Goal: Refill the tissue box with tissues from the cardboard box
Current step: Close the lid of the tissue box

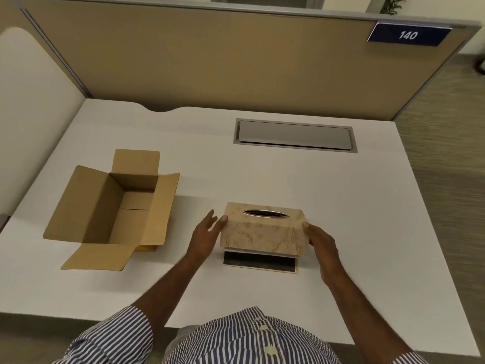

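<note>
A beige tissue box cover (263, 233) with a leaf pattern and an oval slot on top is held just above its dark base (259, 261), which lies on the white desk (341, 206). My left hand (204, 236) presses its left end, thumb on the corner. My right hand (321, 244) grips its right end. A white edge, perhaps tissues, shows under the cover. The open cardboard box (115, 206) stands to the left with its flaps spread; its visible inside shows only bare cardboard.
A grey cable hatch (295, 135) is set into the desk behind the tissue box. A tan partition (210, 61) with a blue "140" sign (408, 35) closes off the back. Carpeted floor lies to the right.
</note>
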Motion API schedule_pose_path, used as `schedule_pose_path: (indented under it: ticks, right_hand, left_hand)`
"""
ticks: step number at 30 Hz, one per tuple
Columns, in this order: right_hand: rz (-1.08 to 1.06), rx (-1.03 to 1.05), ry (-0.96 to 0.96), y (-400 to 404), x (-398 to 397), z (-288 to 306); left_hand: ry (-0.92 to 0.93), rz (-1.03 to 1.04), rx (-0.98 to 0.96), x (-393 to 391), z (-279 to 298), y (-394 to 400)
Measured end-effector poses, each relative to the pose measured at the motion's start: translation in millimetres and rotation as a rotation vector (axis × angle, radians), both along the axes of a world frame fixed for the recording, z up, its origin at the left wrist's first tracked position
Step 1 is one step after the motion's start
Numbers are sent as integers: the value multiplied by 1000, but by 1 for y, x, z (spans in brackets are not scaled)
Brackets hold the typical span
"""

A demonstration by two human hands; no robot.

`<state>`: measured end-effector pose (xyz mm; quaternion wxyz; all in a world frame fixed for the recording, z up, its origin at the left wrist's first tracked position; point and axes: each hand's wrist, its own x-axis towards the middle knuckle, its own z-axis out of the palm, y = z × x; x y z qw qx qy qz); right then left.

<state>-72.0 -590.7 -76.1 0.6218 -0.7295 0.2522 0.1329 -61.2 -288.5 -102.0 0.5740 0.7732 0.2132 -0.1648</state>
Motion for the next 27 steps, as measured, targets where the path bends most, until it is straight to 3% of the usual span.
schedule_pose_path:
  ticks: [9,18,27]
  right_hand:
    - [49,117,-95,-5,-50,-24]
    - [87,121,-73,-12,-68,-46]
    - [114,82,-93,-11,-67,-41]
  left_hand:
    - [-92,-112,164,-53,-23,11]
    - [-103,-256,315,-77,-41,20]
    - [-102,-240,299,-75,-37,21]
